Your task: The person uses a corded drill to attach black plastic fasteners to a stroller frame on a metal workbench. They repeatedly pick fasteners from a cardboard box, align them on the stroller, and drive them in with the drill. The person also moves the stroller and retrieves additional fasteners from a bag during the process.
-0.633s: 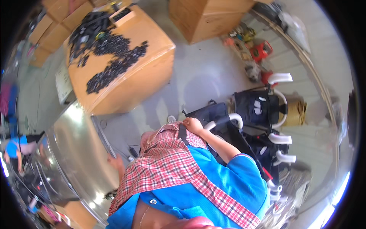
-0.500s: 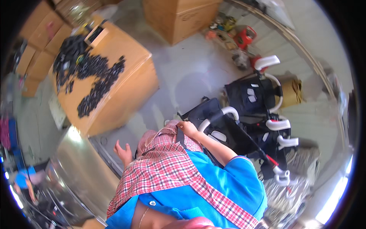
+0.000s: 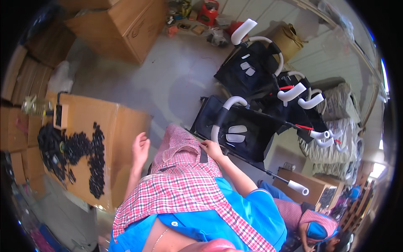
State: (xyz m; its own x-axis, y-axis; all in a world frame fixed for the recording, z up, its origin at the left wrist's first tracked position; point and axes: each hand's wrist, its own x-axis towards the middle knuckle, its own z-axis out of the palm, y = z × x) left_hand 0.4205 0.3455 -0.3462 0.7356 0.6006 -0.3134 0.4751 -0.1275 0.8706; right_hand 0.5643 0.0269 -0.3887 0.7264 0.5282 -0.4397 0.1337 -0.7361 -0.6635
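My right hand [image 3: 212, 149] is closed at the front of my red checked apron [image 3: 176, 185], pinching a short black strap [image 3: 203, 157] that hangs down from the fingers. Just beyond that hand stands a black stroller [image 3: 247, 130] with pale grey foam handles. My left hand [image 3: 140, 147] is raised beside the apron, its fingers apart and nothing in it. To its left is a large cardboard box [image 3: 126, 147], whose top bears several small black parts [image 3: 97, 164] in a spread pile and a heap of black straps [image 3: 52, 147].
More black strollers [image 3: 252, 67] stand at the right, their handles sticking out. Another tall cardboard box [image 3: 134, 29] is at the far left, near a red container [image 3: 208, 12]. Wrapped bundles [image 3: 331, 143] are stacked at the right. A co-worker in a checked apron [image 3: 310, 222] bends at lower right.
My view has turned to the right, so the box of black parts now lies further left and a co-worker shows at lower right. My right hand still pinches the strap; the left stays empty.
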